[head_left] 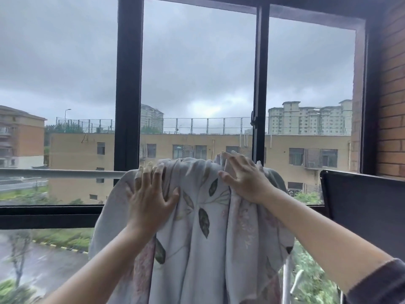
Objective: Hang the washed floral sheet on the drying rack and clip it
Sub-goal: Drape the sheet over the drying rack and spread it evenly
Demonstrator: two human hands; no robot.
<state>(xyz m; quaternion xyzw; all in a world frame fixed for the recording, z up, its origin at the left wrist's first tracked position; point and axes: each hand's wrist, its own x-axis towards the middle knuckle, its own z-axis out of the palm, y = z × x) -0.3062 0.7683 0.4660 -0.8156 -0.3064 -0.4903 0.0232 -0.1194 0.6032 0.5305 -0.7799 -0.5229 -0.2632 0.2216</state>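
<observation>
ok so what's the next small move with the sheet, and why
Probably slide the left hand leftward to spread the floral sheet along the grey rail: it hangs bunched in folds between that hand and the right hand, and bare rail shows to its left.

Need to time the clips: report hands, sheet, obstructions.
Left hand flat on sheet, fingers spread. Right hand presses it. Sheet draped, bunched, no clips seen. Nothing blocking.

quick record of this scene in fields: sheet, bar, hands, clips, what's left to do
sheet: pale grey leaf-and-flower print fabric sheet, bunched, draped over the bar
bar: grey horizontal metal bar, in front of the black-framed window
hands: left hand and right hand both flat, fingers spread, pressing on the sheet near its top
clips: none in view
left to do: spread, clip
</observation>
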